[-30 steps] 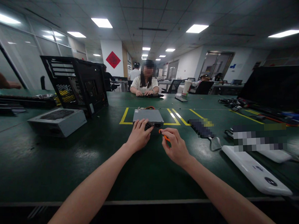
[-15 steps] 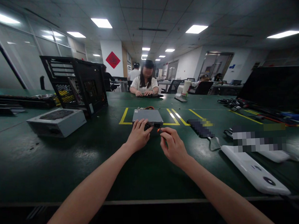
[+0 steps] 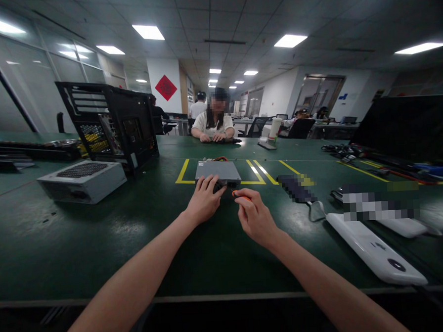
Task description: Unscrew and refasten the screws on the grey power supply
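A grey computer power supply (image 3: 221,170) lies on the green table in front of me, with coloured wires at its far side. My left hand (image 3: 204,199) grips its near left edge, fingers on the top face and thumb along the front face. In my right hand (image 3: 256,214), pinched between thumb and fingers, is a small screwdriver with an orange handle (image 3: 241,194). It points at the near face of the power supply, close to my left thumb. Its tip is too small to tell whether it touches.
To the left stand a second power supply (image 3: 91,185) and a black computer case (image 3: 119,127). A phone (image 3: 296,188) and a white device (image 3: 376,249) lie on the right, with cables and a dark monitor (image 3: 409,136) beyond. A person (image 3: 213,122) sits across the table (image 3: 197,266).
My right hand has turned slightly, and more of the orange handle shows. My left hand stays on the power supply. The whole view has shifted a little.
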{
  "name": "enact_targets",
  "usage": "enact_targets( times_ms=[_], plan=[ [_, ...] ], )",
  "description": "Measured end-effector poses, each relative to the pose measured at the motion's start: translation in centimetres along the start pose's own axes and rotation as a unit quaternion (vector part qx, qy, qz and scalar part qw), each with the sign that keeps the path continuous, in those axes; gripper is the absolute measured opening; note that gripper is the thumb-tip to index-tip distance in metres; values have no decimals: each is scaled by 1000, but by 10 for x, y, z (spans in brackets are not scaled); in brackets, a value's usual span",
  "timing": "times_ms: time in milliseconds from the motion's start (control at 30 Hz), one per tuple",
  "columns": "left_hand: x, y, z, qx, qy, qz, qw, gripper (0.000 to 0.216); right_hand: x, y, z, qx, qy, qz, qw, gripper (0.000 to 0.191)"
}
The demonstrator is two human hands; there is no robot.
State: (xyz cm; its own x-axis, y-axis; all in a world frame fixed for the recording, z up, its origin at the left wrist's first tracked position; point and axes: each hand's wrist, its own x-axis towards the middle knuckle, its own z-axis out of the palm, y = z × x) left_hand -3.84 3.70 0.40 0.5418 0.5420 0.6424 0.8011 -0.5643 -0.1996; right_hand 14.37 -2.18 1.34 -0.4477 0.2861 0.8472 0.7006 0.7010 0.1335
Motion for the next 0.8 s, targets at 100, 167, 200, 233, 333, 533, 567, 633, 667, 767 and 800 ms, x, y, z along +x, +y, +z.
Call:
enact_targets(
  times_ms=[100, 167, 200, 233, 333, 533, 567, 633, 667, 767, 800],
  plan=[
    [0, 0, 1, 6, -3, 1, 1000, 39, 0, 0, 0, -25, -2, 8, 1000, 31],
    [-1, -1, 1, 8, -5, 4, 1000, 38, 0, 0, 0, -47, -2, 5, 999, 29],
    [-1, -1, 2, 10, -5, 4, 1000, 38, 0, 0, 1, -45, 2, 1, 999, 30],
    [-1, -1, 2, 12, -5, 5, 1000, 38, 0, 0, 1, -35, 6, -3, 999, 32],
    [-1, -2, 2, 17, -6, 8, 1000, 39, -1, 0, 2, -15, 6, -10, 1000, 33],
    [-1, -3, 1, 20, -11, 11, 1000, 40, -1, -1, 1, -4, -22, 4, 1000, 33],
    [0, -2, 1, 20, -11, 11, 1000, 40, -1, -1, 1, 7, -21, 8, 1000, 33],
    [0, -2, 1, 18, -12, 10, 1000, 39, -2, 0, 1, -1, -20, 15, 1000, 32],
    [0, -2, 1, 16, -12, 11, 1000, 39, -2, 0, 0, -13, -21, 19, 1000, 31],
    [0, -2, 1, 9, -8, 11, 1000, 40, -3, 1, 1, -13, -31, 19, 999, 34],
    [0, -2, 1, 7, -7, 11, 1000, 40, -3, 1, 1, -3, -33, 12, 999, 36]
  ],
)
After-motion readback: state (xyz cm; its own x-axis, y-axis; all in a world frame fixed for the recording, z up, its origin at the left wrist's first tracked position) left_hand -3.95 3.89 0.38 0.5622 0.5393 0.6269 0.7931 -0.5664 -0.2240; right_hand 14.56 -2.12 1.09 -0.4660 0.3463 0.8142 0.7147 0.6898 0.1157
